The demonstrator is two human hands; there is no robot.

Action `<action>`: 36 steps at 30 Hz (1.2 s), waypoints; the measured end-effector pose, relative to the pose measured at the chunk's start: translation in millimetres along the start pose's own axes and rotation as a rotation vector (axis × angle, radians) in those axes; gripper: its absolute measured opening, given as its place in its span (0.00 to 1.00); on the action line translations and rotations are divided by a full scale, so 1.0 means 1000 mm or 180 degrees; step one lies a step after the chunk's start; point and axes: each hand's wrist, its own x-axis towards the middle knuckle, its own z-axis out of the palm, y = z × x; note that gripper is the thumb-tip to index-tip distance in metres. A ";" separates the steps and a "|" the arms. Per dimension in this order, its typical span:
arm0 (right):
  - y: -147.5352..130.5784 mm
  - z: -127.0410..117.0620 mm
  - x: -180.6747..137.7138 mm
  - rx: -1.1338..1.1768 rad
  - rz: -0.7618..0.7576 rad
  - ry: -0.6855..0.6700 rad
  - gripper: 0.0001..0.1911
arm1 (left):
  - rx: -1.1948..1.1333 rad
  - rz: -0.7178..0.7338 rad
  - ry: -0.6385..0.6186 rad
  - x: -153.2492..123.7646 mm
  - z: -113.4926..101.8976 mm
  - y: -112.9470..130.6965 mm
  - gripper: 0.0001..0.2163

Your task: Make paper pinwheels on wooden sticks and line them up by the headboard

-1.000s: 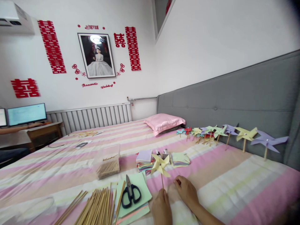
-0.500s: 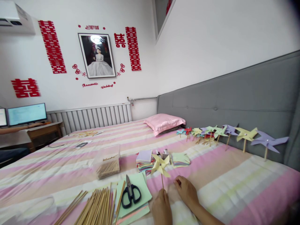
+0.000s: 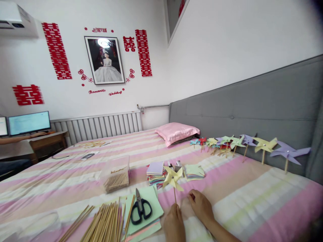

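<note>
A pale yellow paper pinwheel (image 3: 173,177) stands upright on a thin wooden stick. My left hand (image 3: 174,222) is closed round the lower part of that stick. Just to its right, apart from the pinwheel, my right hand (image 3: 202,206) rests low over the bedspread with its fingers curled together; whatever may be in them is hidden. Left of my hands, dark-handled scissors (image 3: 141,208) lie on green paper sheets (image 3: 154,201). Behind the pinwheel are a stack of coloured paper squares (image 3: 155,168) and a second paper stack (image 3: 193,171).
Wooden sticks (image 3: 103,222) lie in a bundle at the front left, with a clear plastic box (image 3: 117,179) of short sticks beyond. Several finished pinwheels (image 3: 264,145) line the grey headboard (image 3: 242,101). A pink pillow (image 3: 176,132) lies farther back. Another person's arm (image 3: 17,138) is at the desk.
</note>
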 end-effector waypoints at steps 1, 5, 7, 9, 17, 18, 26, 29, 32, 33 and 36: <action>0.000 0.000 0.000 0.0002 -0.0002 -0.0005 0.11 | 0.0003 0.0005 0.0009 0.000 0.000 0.000 0.14; 0.000 0.000 0.001 0.0003 0.0011 -0.0006 0.11 | 0.0012 0.0020 0.0038 0.000 -0.001 0.000 0.14; 0.000 0.000 0.001 0.0001 0.0018 -0.0007 0.11 | 0.0022 0.0023 0.0046 0.001 -0.001 0.000 0.14; 0.000 0.000 0.001 -0.0005 0.0028 -0.0004 0.11 | 0.0032 0.0031 0.0059 0.001 -0.001 0.000 0.14; -0.001 -0.001 0.001 0.0002 0.0035 -0.0009 0.11 | 0.0051 0.0041 0.0093 0.000 0.000 0.000 0.14; -0.001 -0.001 0.001 0.0001 0.0036 -0.0009 0.11 | 0.0050 0.0043 0.0085 0.000 0.000 0.000 0.14; -0.001 -0.001 0.001 -0.0004 0.0030 -0.0023 0.11 | 0.0028 0.0022 0.0053 0.001 0.001 -0.001 0.14; -0.001 -0.001 0.000 -0.0008 0.0027 -0.0012 0.11 | 0.0015 0.0036 0.0072 0.000 0.001 -0.001 0.15; 0.000 0.000 0.001 -0.0009 0.0018 -0.0006 0.11 | 0.0024 0.0064 0.0095 0.000 0.001 -0.001 0.14; 0.000 0.000 0.001 -0.0008 0.0014 -0.0005 0.11 | 0.0030 0.0069 0.0101 0.000 0.001 -0.001 0.14; 0.000 0.001 0.001 -0.0001 0.0010 -0.0007 0.10 | 0.0052 0.0056 0.0115 0.001 0.002 -0.002 0.13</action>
